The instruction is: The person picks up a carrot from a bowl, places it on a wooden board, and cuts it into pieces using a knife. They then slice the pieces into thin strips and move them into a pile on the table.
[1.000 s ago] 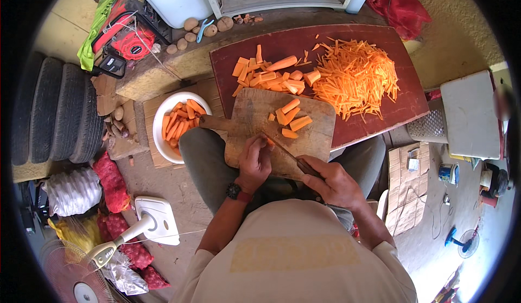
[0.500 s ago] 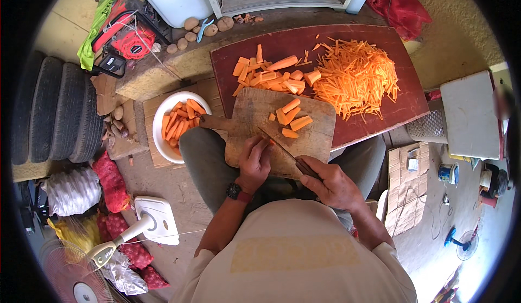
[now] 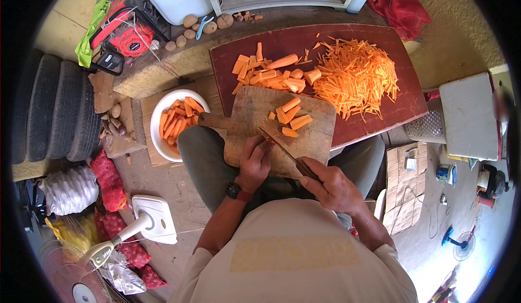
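My right hand (image 3: 335, 186) is closed round the handle of a knife (image 3: 284, 149), whose blade slants up and left over a wooden cutting board (image 3: 249, 105). Beside the blade, the fingers of my left hand (image 3: 255, 164) are pinched together. A small orange spot shows at their tips, too little to name. The board rests on my lap, with its far edge at the red table. On it, beyond the blade, lie several cut carrot chunks (image 3: 301, 122).
A dark red table (image 3: 353, 135) bears peeled carrot pieces (image 3: 282, 62) and a heap of carrot shreds (image 3: 358, 78). At my left stands a white basin (image 3: 156, 119) of carrot pieces. Farther out are tyres (image 3: 56, 107), a fan (image 3: 81, 276) and a cardboard sheet (image 3: 399, 194).
Both hands and the knife keep nearly the same place on the board. The whole view has shifted very slightly.
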A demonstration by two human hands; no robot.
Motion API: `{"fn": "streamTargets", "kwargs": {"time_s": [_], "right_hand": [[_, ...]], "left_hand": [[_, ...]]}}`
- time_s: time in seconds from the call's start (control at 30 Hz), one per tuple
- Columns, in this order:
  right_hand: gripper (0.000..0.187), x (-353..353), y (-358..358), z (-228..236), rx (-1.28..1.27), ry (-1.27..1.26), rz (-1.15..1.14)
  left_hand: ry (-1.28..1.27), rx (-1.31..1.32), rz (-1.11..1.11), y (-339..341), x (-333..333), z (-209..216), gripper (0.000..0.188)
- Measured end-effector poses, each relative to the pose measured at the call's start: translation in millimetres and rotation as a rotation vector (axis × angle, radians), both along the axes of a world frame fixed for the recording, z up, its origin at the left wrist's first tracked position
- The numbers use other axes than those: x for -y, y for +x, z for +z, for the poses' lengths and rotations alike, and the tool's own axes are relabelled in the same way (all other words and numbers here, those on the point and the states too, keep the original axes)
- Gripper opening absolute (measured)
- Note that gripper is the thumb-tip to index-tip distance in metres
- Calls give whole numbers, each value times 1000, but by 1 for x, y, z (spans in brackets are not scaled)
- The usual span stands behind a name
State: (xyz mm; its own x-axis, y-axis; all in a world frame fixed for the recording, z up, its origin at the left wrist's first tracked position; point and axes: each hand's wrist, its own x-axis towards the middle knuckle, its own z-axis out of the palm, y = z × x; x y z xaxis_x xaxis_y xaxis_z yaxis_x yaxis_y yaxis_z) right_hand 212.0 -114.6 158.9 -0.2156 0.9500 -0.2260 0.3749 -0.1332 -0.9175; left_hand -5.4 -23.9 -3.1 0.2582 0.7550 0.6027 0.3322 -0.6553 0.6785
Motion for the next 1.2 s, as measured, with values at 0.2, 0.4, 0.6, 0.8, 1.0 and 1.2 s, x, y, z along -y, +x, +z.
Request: {"fn": "streamTargets", "kwargs": {"time_s": [0.2, 0.4, 0.6, 0.8, 1.0, 1.2], "right_hand": [[38, 0, 0, 1, 39, -4, 3], [38, -3, 2, -1, 76, 19, 17], [43, 2, 0, -12, 92, 61, 0], [39, 4, -3, -15, 113, 58, 1], [42, 1, -7, -30, 136, 88, -11], [38, -3, -3, -65, 183, 128, -25]], "left_hand": [[-25, 1, -13, -1, 0, 2, 32], [-53, -12, -11, -3, 2, 2, 32], [-58, -37, -23, -3, 1, 6, 36], [-47, -33, -27, -3, 1, 6, 34], [-48, -21, -31, -5, 2, 4, 32], [3, -7, -31, -1, 0, 0, 30]]}}
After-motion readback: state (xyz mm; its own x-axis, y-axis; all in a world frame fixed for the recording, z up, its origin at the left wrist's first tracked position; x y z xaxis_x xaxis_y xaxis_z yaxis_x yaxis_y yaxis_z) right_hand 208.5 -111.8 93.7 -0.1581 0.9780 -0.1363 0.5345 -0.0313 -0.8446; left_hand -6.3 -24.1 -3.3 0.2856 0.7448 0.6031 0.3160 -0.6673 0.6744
